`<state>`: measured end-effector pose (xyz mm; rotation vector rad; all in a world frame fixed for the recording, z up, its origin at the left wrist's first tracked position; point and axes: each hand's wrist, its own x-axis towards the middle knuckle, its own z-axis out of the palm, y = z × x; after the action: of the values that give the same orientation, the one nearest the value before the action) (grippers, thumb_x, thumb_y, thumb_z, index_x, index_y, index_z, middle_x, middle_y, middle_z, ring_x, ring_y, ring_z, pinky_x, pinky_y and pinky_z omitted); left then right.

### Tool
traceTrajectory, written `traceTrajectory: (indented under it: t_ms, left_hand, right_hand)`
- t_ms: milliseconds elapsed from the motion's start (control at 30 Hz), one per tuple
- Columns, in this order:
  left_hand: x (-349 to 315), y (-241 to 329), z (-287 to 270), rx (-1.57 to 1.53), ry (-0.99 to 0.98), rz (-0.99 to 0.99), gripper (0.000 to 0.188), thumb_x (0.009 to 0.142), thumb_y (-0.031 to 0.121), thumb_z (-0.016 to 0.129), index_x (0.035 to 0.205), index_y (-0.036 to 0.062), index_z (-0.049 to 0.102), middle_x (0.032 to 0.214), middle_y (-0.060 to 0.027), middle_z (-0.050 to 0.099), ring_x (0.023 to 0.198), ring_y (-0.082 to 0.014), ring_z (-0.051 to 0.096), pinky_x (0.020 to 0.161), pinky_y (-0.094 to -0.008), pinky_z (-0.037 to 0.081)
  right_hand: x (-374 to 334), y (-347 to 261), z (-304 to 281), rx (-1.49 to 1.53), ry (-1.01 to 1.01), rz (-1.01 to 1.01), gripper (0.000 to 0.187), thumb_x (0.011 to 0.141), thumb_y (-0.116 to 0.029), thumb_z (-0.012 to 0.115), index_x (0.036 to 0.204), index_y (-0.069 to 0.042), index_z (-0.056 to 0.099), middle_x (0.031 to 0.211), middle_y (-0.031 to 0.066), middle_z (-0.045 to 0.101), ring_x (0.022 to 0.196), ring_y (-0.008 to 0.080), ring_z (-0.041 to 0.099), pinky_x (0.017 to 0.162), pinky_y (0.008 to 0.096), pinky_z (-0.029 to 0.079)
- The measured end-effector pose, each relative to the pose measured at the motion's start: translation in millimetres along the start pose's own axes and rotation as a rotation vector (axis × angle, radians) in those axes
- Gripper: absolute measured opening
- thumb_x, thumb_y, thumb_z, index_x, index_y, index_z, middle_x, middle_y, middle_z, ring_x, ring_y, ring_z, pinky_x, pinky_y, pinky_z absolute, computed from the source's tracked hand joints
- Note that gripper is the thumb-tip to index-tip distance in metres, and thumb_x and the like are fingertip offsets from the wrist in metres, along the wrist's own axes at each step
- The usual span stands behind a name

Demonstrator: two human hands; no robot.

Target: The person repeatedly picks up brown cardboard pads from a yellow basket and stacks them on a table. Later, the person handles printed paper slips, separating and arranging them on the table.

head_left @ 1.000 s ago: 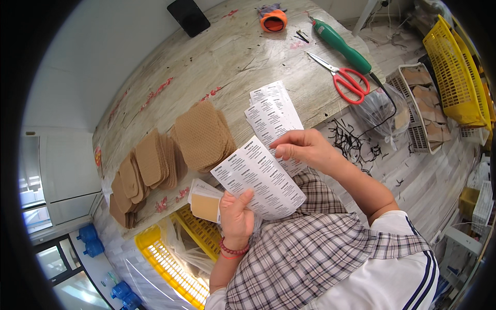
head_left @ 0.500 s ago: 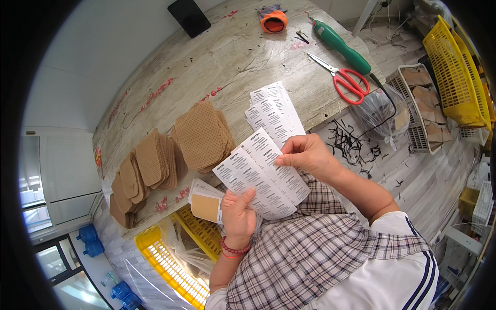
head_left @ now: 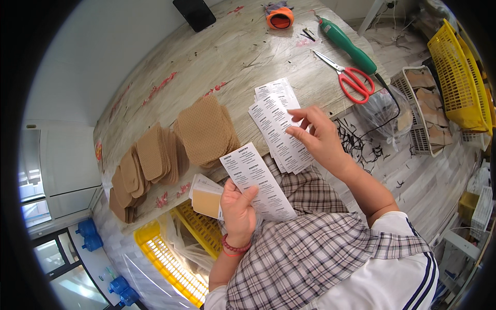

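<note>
My left hand (head_left: 238,211) pinches the lower part of a white sheet of printed labels (head_left: 257,178), thumb on top. Over a pile of similar label sheets (head_left: 276,121) at the table's near edge, my right hand (head_left: 318,135) hovers, thumb and fingers apart with nothing visible between them. Some of that pile lies beneath its fingers. Left of the pile, a stack of brown textured rounded-corner pieces (head_left: 204,129) lies on the table. Beside my left hand is a small bundle of white and tan cards (head_left: 206,202), partly hidden by the hand.
More brown stacks (head_left: 151,155) line the table's left side. Red-handled scissors (head_left: 353,82), a green corded tool (head_left: 349,46) and an orange roll (head_left: 279,18) lie at the far right. Below the table edge stands a yellow crate (head_left: 170,263); filled baskets (head_left: 431,113) stand at right.
One label sheet has moved from my hands to the pile, leaving a single sheet in my left hand. My right hand has shifted up and right, and its fingers have opened.
</note>
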<state>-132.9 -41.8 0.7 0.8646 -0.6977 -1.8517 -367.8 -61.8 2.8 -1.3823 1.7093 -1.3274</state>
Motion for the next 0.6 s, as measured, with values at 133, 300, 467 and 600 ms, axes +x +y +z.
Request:
traceTrajectory:
  t_ms: [133, 300, 467, 600]
  left_hand:
    - [1, -1, 6, 0.033, 0.016, 0.004, 0.029, 0.087, -0.009, 0.058, 0.116, -0.004, 0.053, 0.114, -0.0137, 0.064, 0.103, -0.018, 0.062, 0.095, -0.0315, 0.048]
    - [-3, 0, 12, 0.06, 0.012, 0.002, 0.026, 0.09, -0.007, 0.056, 0.116, -0.0053, 0.054, 0.113, -0.0143, 0.065, 0.101, -0.0174, 0.063, 0.093, -0.0303, 0.049]
    - [-3, 1, 9, 0.029, 0.017, -0.032, 0.021, 0.093, 0.001, 0.056, 0.114, -0.0033, 0.056, 0.11, -0.0122, 0.066, 0.098, -0.016, 0.064, 0.089, -0.0276, 0.05]
    - [-4, -1, 4, 0.063, 0.02, 0.004, 0.018, 0.094, 0.003, 0.056, 0.112, -0.0025, 0.056, 0.11, -0.0115, 0.066, 0.096, -0.015, 0.063, 0.087, -0.0261, 0.05]
  right_hand:
    - [-32, -19, 7, 0.543, -0.453, 0.395, 0.022, 0.085, -0.015, 0.073, 0.1, 0.002, 0.07, 0.086, 0.0045, 0.069, 0.076, 0.0081, 0.06, 0.068, 0.0235, 0.049]
    - [-43, -11, 16, 0.71, -0.448, 0.494, 0.014, 0.084, -0.009, 0.073, 0.092, 0.002, 0.07, 0.083, 0.005, 0.069, 0.074, 0.0069, 0.06, 0.064, 0.0214, 0.049]
    - [-38, -18, 16, 0.784, -0.348, 0.54, 0.01, 0.083, -0.008, 0.074, 0.087, 0.0, 0.07, 0.08, 0.004, 0.068, 0.068, 0.0068, 0.059, 0.061, 0.02, 0.048]
    - [-36, -14, 10, 0.705, -0.345, 0.543, 0.01, 0.083, -0.009, 0.074, 0.087, 0.0, 0.07, 0.076, 0.0025, 0.067, 0.064, 0.0056, 0.057, 0.058, 0.0195, 0.046]
